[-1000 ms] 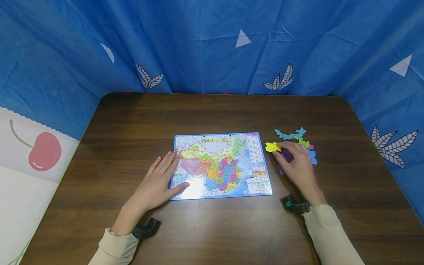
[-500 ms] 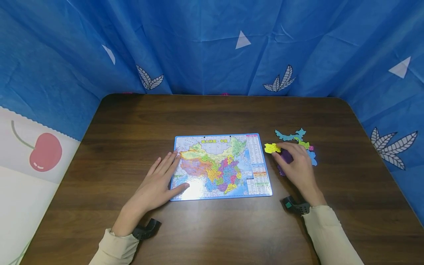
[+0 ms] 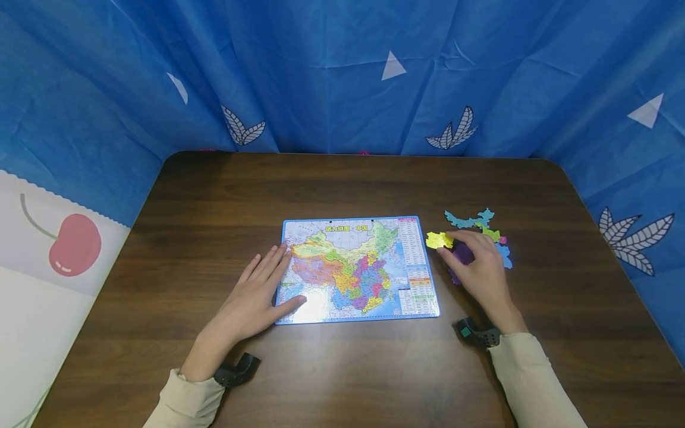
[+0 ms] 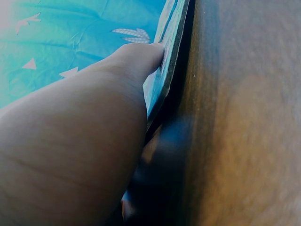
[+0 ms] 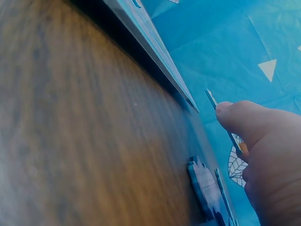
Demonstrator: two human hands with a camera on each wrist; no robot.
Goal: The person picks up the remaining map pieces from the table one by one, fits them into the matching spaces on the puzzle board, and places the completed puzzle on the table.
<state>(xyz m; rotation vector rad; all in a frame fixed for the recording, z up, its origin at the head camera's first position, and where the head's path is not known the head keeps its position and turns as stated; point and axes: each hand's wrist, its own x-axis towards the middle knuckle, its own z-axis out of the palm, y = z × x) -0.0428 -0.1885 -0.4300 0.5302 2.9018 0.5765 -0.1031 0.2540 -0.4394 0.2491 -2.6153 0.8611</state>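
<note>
Left hand (image 3: pixel 254 300) flat, right hand (image 3: pixel 478 258) pinching

From my remote seat: left palm down, fingers straight and pointing forward, thumb (image 3: pixel 291 304) stuck out inward. Right has thumb and fingertips together, knuckles up, other fingers bent. I see both forearms angling in from the near corners, left wrist (image 3: pixel 206 351) and right wrist (image 3: pixel 511 316) well apart.

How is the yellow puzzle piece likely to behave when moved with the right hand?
The yellow puzzle piece is probably stiff: edge-on in the right wrist view, it looks straight, without sagging. It seems light, being thin and pinched at one side by the right hand. Being flat, it is unlikely to roll if set down.
</note>
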